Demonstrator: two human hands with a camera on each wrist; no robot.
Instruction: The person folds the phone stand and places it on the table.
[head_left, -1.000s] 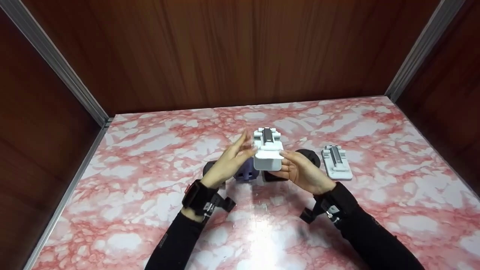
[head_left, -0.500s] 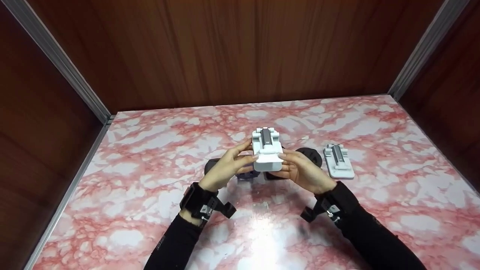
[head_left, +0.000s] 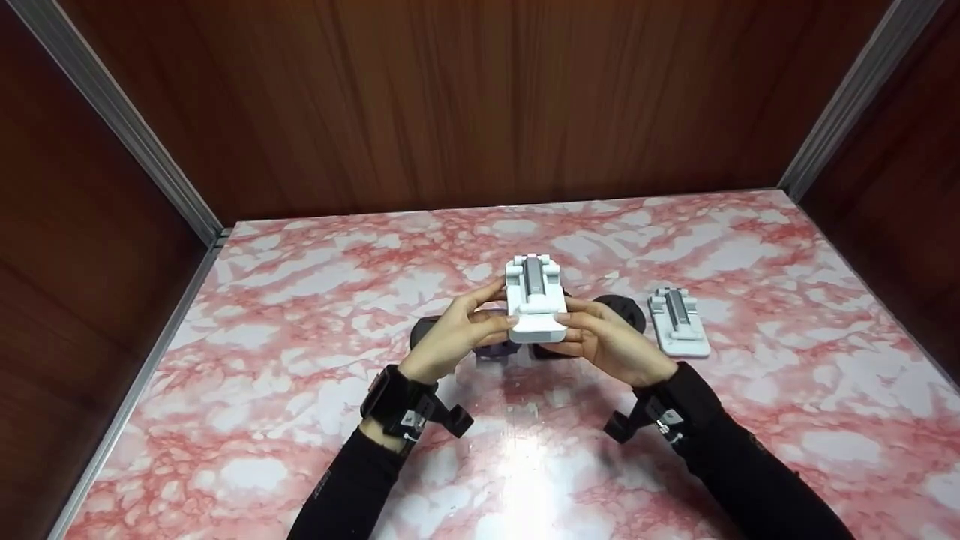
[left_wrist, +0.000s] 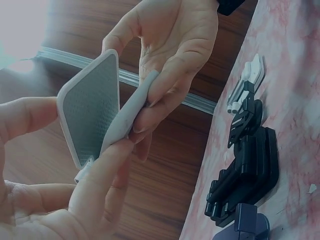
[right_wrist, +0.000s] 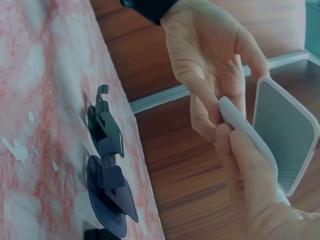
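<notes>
**Here, two hands hold a white phone stand over the tabletop**

Below both hands spreads the tabletop, patterned in red and white marble, with brown wood-grain walls rising behind and to either side of them.

Between the two hands, lifted clear of the tabletop, is a white phone stand with a grey strip down its middle. The left hand pinches its left edge with curled fingers and thumb; the right hand grips its right edge the same way. In the wrist views the stand shows two hinged white plates, one with a grey textured pad, opened a little from each other, and fingertips of both hands press on the thinner plate.

Under and just behind the hands several dark stands lie on the tabletop: a black one stretched out flat, and a bluish-purple one peeping out below the left hand's fingers.

To the right of the right hand, near but not touching it, a second white phone stand lies flat on the tabletop.

Each wrist carries a black strap with a small camera mount.
</notes>
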